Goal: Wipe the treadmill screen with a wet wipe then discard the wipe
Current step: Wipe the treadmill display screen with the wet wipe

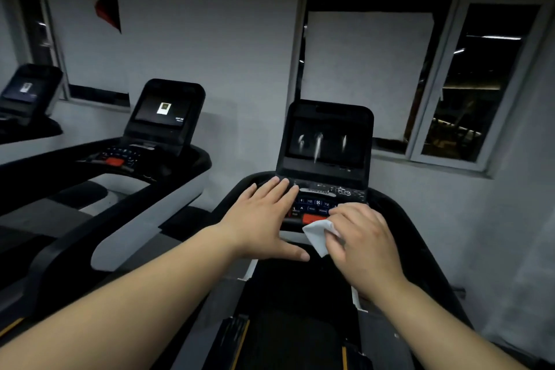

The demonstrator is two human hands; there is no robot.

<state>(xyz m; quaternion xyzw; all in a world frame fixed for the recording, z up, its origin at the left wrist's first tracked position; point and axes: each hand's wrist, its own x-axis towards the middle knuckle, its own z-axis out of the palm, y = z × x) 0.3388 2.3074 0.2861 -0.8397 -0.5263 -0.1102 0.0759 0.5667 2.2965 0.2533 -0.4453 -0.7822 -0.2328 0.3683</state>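
The treadmill screen point(326, 141) is dark, tilted back on its black console, with pale streaks of reflected light on it. Below it lies the button panel point(318, 203) with a red button partly hidden. My left hand point(264, 219) rests flat on the left of the console, fingers spread, holding nothing. A folded white wet wipe point(319, 236) is pinched in my right hand point(363, 240), which hovers over the right side of the button panel, below the screen.
A second treadmill point(162, 135) with a lit screen stands to the left, and a third point(27, 93) at the far left edge. White wall and dark windows point(468, 84) lie behind. The black belt point(297, 324) runs under my arms.
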